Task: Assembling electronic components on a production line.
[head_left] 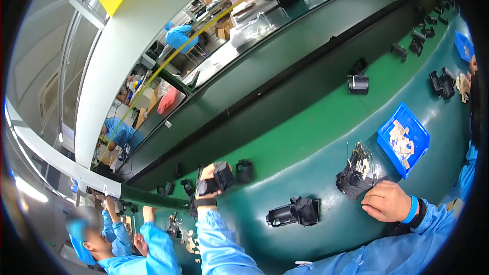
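My left hand (210, 179) reaches out over the edge of the green belt, its fingers closed around a black plastic housing (222, 175). Just right of it, another black housing (245, 171) rests on the belt. My right hand (388, 202) lies low over the table with curled fingers, beside a bundle of thin black wired parts (355, 179). Whatever those fingers may pinch is hidden. Between my hands a black plastic assembly (294, 212) sits on the table, an open tray-like part at its left and a bulkier block at its right.
A blue bin (413, 140) of small beige pieces stands beyond my right hand. Several black units (358, 84) sit along the green belt (305, 132). A co-worker (122, 244) in blue works at the left; a co-worker's sleeve (466, 170) shows at the right edge.
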Action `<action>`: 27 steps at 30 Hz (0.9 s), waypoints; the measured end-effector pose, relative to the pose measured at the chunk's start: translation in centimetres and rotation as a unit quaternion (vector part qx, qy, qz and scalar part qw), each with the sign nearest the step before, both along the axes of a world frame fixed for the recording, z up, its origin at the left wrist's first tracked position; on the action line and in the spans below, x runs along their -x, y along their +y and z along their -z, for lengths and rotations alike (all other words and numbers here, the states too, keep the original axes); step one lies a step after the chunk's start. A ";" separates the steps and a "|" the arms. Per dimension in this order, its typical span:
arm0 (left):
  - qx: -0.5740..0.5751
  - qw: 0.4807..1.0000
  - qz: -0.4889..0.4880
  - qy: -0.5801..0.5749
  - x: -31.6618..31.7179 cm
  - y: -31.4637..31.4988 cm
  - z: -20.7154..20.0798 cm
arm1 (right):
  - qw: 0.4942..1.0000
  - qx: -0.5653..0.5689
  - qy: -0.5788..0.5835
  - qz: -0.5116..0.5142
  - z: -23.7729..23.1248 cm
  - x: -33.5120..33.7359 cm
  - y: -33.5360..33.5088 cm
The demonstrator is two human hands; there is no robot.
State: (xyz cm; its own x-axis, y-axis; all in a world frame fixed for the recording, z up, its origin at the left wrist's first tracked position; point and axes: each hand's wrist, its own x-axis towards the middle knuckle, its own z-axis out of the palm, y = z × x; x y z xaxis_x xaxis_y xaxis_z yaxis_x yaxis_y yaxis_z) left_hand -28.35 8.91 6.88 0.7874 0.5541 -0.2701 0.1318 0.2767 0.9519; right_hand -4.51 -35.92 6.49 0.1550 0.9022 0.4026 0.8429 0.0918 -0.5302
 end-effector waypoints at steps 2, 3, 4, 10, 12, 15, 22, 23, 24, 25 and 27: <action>-0.036 0.991 -0.126 0.018 3.1 -5.0 -1.3 | 0.999 -0.022 -0.003 -0.026 0.3 -0.4 -0.3; -0.040 0.996 -0.068 -0.030 4.0 -6.2 -1.5 | 0.999 -0.027 0.000 -0.024 0.0 -0.3 -0.1; -0.044 0.994 -0.071 -0.070 5.5 -6.5 -0.2 | 0.999 -0.022 0.006 -0.029 0.0 -0.3 -0.1; 0.127 0.987 -0.091 -0.042 8.1 -11.5 1.8 | 0.999 -0.023 -0.002 -0.029 -0.4 -0.4 0.1; -0.027 0.993 -0.086 0.069 7.9 -13.0 1.3 | 1.000 -0.022 0.000 -0.018 -0.3 -0.5 0.0; -0.195 0.963 -0.133 0.133 8.1 -15.7 0.5 | 0.999 -0.026 -0.002 -0.024 -0.5 -0.4 -0.1; -0.366 0.898 0.030 0.243 5.7 -17.6 -3.9 | 0.999 -0.040 0.002 -0.020 -0.8 0.0 -0.4; -0.350 0.900 0.030 0.256 4.8 -17.7 -4.7 | 0.999 -0.040 -0.001 -0.021 -1.0 0.0 -0.5; -0.490 0.829 0.077 0.259 4.8 -16.6 -4.3 | 0.999 -0.039 -0.009 -0.021 -1.2 0.1 -0.5; -0.515 0.808 0.077 0.276 4.1 -15.9 -4.2 | 0.999 -0.036 -0.018 -0.017 -1.4 0.1 -0.5; -0.597 0.748 0.073 0.281 2.1 -14.8 -4.5 | 0.999 -0.040 -0.021 -0.012 -1.4 0.2 -0.4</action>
